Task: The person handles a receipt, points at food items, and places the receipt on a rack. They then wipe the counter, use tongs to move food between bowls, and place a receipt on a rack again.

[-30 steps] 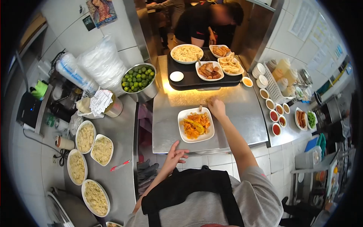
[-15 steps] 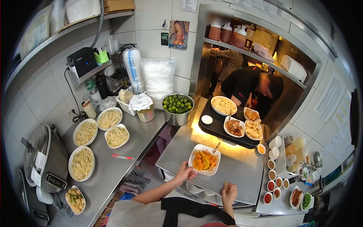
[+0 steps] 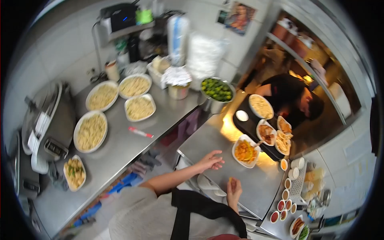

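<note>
My left hand (image 3: 212, 161) is over the steel counter (image 3: 204, 140), fingers apart and holding nothing. Up and to the right of it stands a white square bowl (image 3: 237, 161) of orange food with a yellow strip on top and a utensil handle sticking out. The bowl sits near the black tray, and no hand touches it. At the counter's front edge my right hand (image 3: 234, 191) is closed, with a small yellow piece (image 3: 231, 180) pinched at the fingertips. Its exact kind is too small to tell.
A black tray (image 3: 245, 127) holds white bowls of rice, meat and fries. Rice bowls (image 3: 92, 131) and a red marker (image 3: 141, 132) lie on the left counter. A pot of green citrus (image 3: 217, 89) stands behind. Sauce cups (image 3: 281, 205) line the right. Beyond the hatch, a person (image 3: 288, 90) bends over.
My left hand has let go of the bowl and drawn back, fingers opening. The bowl now stands farther forward, by the tray. My right hand still pinches the yellow piece. The view has tilted.
</note>
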{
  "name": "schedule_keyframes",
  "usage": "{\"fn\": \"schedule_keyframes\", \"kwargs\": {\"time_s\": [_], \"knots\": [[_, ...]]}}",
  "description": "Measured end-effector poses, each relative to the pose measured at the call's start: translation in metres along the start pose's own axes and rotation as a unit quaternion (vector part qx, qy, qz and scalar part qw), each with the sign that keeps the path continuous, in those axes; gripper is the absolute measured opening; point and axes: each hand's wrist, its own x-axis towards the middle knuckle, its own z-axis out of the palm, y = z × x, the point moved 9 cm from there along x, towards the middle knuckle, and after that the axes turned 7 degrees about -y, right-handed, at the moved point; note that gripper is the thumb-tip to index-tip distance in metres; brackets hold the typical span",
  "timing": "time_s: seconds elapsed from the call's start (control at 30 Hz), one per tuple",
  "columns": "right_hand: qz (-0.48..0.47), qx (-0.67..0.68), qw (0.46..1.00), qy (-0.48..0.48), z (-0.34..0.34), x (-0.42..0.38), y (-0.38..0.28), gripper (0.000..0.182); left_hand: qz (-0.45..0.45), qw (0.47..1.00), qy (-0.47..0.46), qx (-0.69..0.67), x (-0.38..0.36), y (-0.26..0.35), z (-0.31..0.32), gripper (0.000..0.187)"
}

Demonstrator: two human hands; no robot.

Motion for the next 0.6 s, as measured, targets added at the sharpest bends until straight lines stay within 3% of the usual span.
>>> {"fn": "schedule_keyframes", "kwargs": {"time_s": [0.07,0.13,0.2,0.27,0.33,0.47,0.53,0.6], "knots": [[-0.071,-0.033,0.995,-0.066,0.056,0.027,-0.036,0.028,0.025,0.996,0.009,0.088,-0.030,0.016,-0.035,0.044],[-0.009,-0.053,0.981,-0.186,0.118,0.058,-0.042,0.030,0.062,0.991,0.057,0.104,-0.070,0.038,-0.077,0.037],[-0.052,-0.135,0.952,-0.268,0.182,0.088,-0.070,0.030,0.145,0.978,0.100,0.113,-0.112,0.061,-0.117,0.033],[-0.129,-0.114,0.945,-0.278,0.234,0.123,-0.094,0.033,0.127,0.968,0.183,0.120,-0.155,0.085,-0.148,0.034],[-0.264,-0.122,0.920,-0.262,0.280,0.159,-0.117,0.037,0.132,0.942,0.271,0.146,-0.197,0.109,-0.170,0.032],[-0.307,-0.192,0.896,-0.258,0.348,0.221,-0.140,0.038,0.197,0.910,0.324,0.169,-0.240,0.134,-0.199,0.031],[-0.401,-0.249,0.861,-0.188,0.376,0.237,-0.129,0.039,0.188,0.902,0.361,0.142,-0.247,0.141,-0.205,0.030],[-0.369,-0.328,0.839,-0.230,0.401,0.242,-0.096,0.037,0.188,0.905,0.362,0.120,-0.242,0.145,-0.198,0.030]]}}
